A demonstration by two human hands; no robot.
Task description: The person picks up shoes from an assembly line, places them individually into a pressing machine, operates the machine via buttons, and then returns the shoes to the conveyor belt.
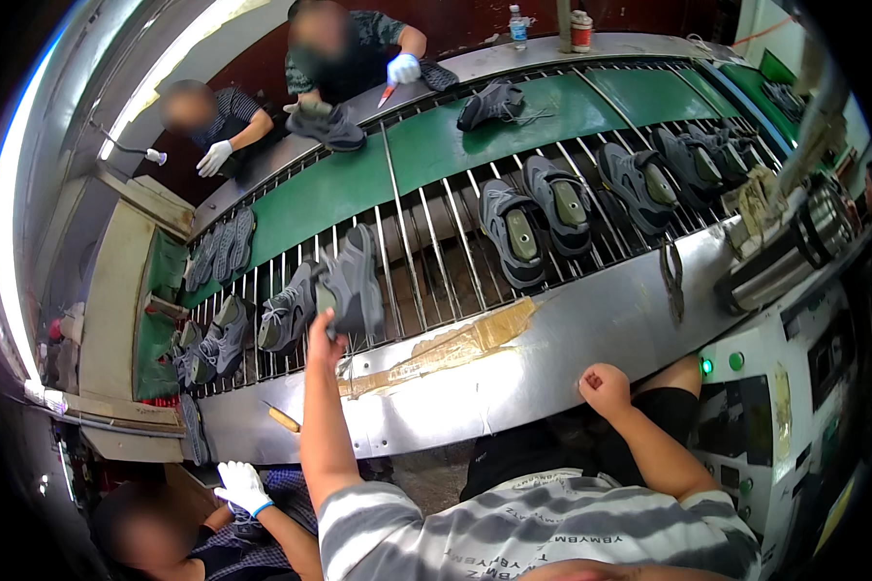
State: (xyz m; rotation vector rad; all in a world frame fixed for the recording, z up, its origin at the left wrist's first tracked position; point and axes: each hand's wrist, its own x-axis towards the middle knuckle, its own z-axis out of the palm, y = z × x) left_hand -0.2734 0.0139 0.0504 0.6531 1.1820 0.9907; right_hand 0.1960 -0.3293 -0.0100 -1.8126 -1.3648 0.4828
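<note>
My left hand [326, 341] grips a dark grey shoe [356, 286] by its heel end, lifting it at a tilt over the near side of the roller conveyor [426, 252]. Just left of it stands a laced grey shoe [286, 315] on the rollers, with several more shoes [225, 339] farther left. My right hand [606, 389] is curled into a fist by the front edge of the metal ledge [552, 358], with nothing showing in it. Beyond it, several grey shoes with greenish lasts inside, such as this shoe [513, 235], line the rollers on the right.
Green belt [339, 194] runs along the far side, bearing a shoe [492, 105] and several soles [225, 247]. Pliers [672, 281], a wooden-handled tool [283, 418] and a steel flask [785, 252] are on the ledge. Co-workers' gloved hands [404, 69] [215, 158] [242, 486] are nearby.
</note>
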